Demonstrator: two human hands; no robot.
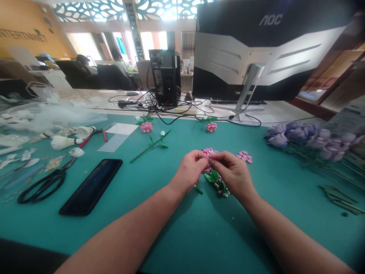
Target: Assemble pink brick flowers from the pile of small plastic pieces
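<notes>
Over the middle of the green mat (pixel 159 198), my left hand (pixel 189 169) and my right hand (pixel 235 175) meet with thumbs and fingers pinched together. A small pink piece (pixel 209 156) shows between their fingertips, its shape mostly hidden by the fingers. Beneath and behind the hands lies a heap of pink and green toy-brick flower parts, with green leaves (pixel 211 176) and a short green stem (pixel 199 189). A cluster of pink petals (pixel 244 156) lies just beyond my right hand.
Two pink brick flowers (pixel 146 127) and a green stem with a white bud (pixel 151 145) lie farther back. To the left are a phone (pixel 91 186), black scissors (pixel 42 184), red-handled pliers (pixel 92 137) and shuttlecocks (pixel 65 142). Purple flowers (pixel 313 139) lie right; a monitor (pixel 256 49) stands behind.
</notes>
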